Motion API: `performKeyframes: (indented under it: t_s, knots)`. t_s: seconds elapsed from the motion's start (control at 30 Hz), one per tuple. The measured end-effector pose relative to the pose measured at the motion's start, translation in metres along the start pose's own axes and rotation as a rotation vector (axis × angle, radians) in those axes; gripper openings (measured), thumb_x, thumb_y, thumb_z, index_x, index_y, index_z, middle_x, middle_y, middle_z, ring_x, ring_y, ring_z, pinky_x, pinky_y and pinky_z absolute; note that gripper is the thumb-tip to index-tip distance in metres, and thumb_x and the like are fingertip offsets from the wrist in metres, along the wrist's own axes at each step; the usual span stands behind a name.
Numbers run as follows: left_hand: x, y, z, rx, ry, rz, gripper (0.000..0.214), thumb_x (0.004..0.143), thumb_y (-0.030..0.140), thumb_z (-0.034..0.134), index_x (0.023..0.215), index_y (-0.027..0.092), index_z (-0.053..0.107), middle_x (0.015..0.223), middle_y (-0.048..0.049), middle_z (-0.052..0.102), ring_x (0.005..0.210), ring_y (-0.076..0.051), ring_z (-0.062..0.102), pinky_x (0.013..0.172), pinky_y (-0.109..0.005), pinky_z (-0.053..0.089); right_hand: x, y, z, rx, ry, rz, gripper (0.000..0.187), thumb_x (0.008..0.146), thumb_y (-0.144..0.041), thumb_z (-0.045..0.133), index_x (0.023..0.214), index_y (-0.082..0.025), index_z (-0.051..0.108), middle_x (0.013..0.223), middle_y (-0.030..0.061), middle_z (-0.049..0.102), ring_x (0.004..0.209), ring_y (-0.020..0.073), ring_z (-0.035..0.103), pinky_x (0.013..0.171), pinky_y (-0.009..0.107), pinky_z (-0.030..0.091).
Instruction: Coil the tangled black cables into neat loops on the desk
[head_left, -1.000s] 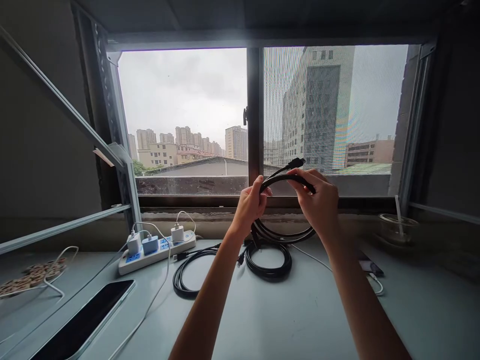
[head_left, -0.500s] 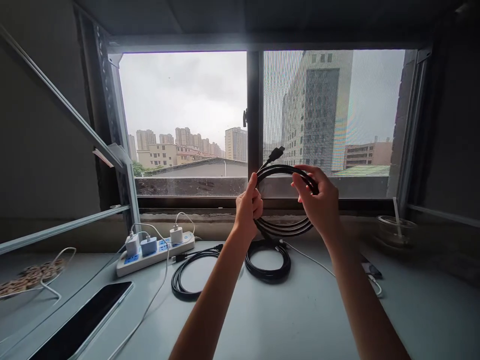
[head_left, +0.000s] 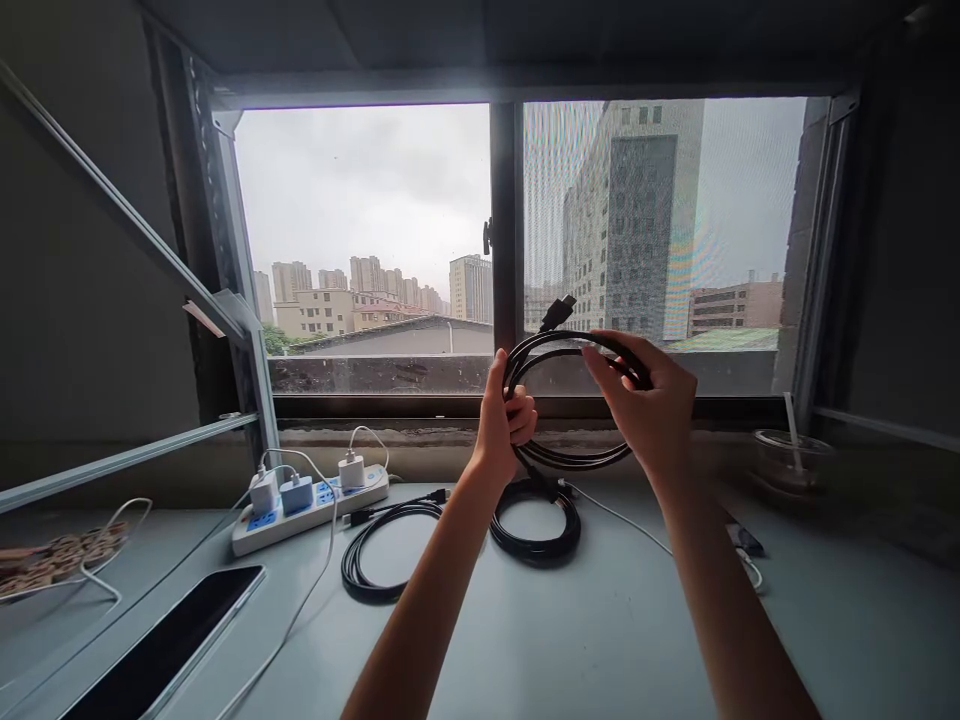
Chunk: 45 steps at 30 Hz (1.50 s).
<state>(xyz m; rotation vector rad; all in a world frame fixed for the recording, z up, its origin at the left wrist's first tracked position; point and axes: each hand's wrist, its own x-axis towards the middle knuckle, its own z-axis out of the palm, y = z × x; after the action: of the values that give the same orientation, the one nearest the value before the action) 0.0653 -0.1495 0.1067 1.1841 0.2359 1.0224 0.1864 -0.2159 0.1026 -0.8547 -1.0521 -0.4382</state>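
Observation:
I hold a coiled black cable (head_left: pixel 581 458) upright in the air in front of the window. My left hand (head_left: pixel 506 420) grips the coil's left side with fingers wrapped round the strands. My right hand (head_left: pixel 651 405) pinches the coil's top right. One plug end (head_left: pixel 559 311) sticks up above the coil. Two more black cable coils lie on the desk below: one (head_left: pixel 534 525) right under my hands, another (head_left: pixel 379 555) to its left.
A white power strip (head_left: pixel 307 498) with white chargers sits at the back left of the pale desk (head_left: pixel 585 640). A dark phone (head_left: pixel 161 645) lies at the front left, a second phone (head_left: pixel 739 535) at the right. A glass cup with a straw (head_left: pixel 787 452) stands on the right sill.
The coil has been turned in my hands: its plug end swung from the right of the top to the left. My right hand shifted a little along the top.

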Motion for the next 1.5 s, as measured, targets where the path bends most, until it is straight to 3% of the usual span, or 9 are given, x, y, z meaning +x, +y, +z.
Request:
performKeyframes:
  t_s: [0.2, 0.33, 0.5, 0.67, 0.8, 1.07, 1.2, 1.33, 1.5]
  knots:
    - [0.002, 0.001, -0.003, -0.039, -0.047, -0.009, 0.057, 0.087, 0.052, 0.042, 0.043, 0.02, 0.022, 0.034, 0.0085, 0.013, 0.027, -0.002, 0.014, 0.029, -0.018, 0.007, 0.0, 0.005, -0.002, -0.163, -0.004, -0.085, 0.027, 0.076, -0.045, 0.064, 0.087, -0.021, 0.068, 0.069, -0.0005, 0.064, 0.049, 0.0086, 0.047, 0.045, 0.02, 0.038]
    - [0.002, 0.006, -0.005, -0.054, -0.103, -0.001, 0.054, 0.09, 0.046, 0.04, 0.045, 0.019, 0.026, 0.033, 0.0085, 0.015, 0.026, -0.002, 0.015, 0.029, -0.017, 0.007, 0.002, 0.012, -0.002, -0.197, -0.046, -0.18, 0.026, 0.083, -0.039, 0.058, 0.103, -0.024, 0.067, 0.082, 0.0001, 0.067, 0.046, 0.0067, 0.041, 0.046, 0.02, 0.037]
    - [0.003, 0.007, -0.006, 0.056, -0.088, 0.031, 0.05, 0.089, 0.049, 0.043, 0.05, 0.019, 0.032, 0.034, 0.0094, 0.02, 0.025, -0.002, 0.017, 0.028, -0.015, 0.009, 0.0, 0.015, -0.001, -0.301, -0.035, -0.3, 0.028, 0.088, -0.034, 0.055, 0.111, -0.026, 0.067, 0.075, -0.0012, 0.062, 0.046, 0.0062, 0.039, 0.05, 0.02, 0.037]
    - [0.002, 0.001, -0.003, 0.195, 0.008, 0.306, 0.029, 0.086, 0.047, 0.05, 0.087, 0.019, 0.053, 0.041, 0.0103, 0.036, 0.027, -0.002, 0.023, 0.029, -0.013, 0.011, -0.002, 0.019, 0.001, -0.406, -0.02, -0.311, 0.024, 0.089, -0.032, 0.053, 0.104, -0.024, 0.07, 0.073, -0.0007, 0.061, 0.051, 0.0076, 0.045, 0.055, 0.021, 0.037]
    - [0.0, 0.0, -0.003, 0.282, -0.029, 0.411, 0.033, 0.087, 0.044, 0.05, 0.112, 0.023, 0.055, 0.046, 0.0095, 0.041, 0.03, -0.002, 0.027, 0.029, -0.013, 0.014, -0.002, 0.024, 0.004, -0.373, -0.017, -0.274, 0.022, 0.089, -0.032, 0.054, 0.102, -0.025, 0.07, 0.076, -0.0004, 0.062, 0.054, 0.0083, 0.048, 0.058, 0.021, 0.041]
    - [-0.003, 0.005, -0.004, 0.444, 0.008, 0.503, 0.028, 0.075, 0.041, 0.066, 0.091, 0.018, 0.063, 0.04, 0.0113, 0.033, 0.03, -0.001, 0.025, 0.03, -0.015, 0.019, -0.004, 0.019, 0.009, -0.277, 0.098, -0.258, 0.034, 0.084, -0.038, 0.058, 0.115, -0.025, 0.061, 0.109, 0.0079, 0.055, 0.091, 0.0169, 0.057, 0.06, 0.023, 0.051]
    - [-0.006, 0.012, -0.007, 0.467, -0.011, 0.451, 0.026, 0.072, 0.041, 0.068, 0.072, 0.017, 0.059, 0.039, 0.011, 0.031, 0.029, -0.001, 0.027, 0.03, -0.016, 0.017, -0.006, 0.017, 0.012, -0.278, 0.013, -0.236, 0.03, 0.087, -0.038, 0.053, 0.113, -0.026, 0.064, 0.109, 0.0064, 0.057, 0.089, 0.0155, 0.059, 0.06, 0.023, 0.052]
    - [-0.008, 0.021, -0.012, 0.481, -0.011, 0.422, 0.025, 0.071, 0.039, 0.069, 0.075, 0.015, 0.061, 0.039, 0.011, 0.032, 0.03, 0.0, 0.026, 0.031, -0.016, 0.016, -0.008, 0.018, 0.019, -0.191, -0.05, -0.211, 0.026, 0.086, -0.039, 0.056, 0.102, -0.023, 0.067, 0.104, 0.0058, 0.062, 0.089, 0.0152, 0.06, 0.06, 0.023, 0.052]
    - [-0.011, 0.028, -0.017, 0.512, -0.021, 0.401, 0.023, 0.071, 0.037, 0.069, 0.075, 0.015, 0.062, 0.036, 0.011, 0.033, 0.03, 0.0, 0.024, 0.032, -0.016, 0.015, -0.011, 0.021, 0.024, -0.172, -0.038, -0.169, 0.033, 0.084, -0.041, 0.058, 0.107, -0.019, 0.066, 0.109, 0.0104, 0.061, 0.096, 0.0204, 0.061, 0.069, 0.032, 0.056]
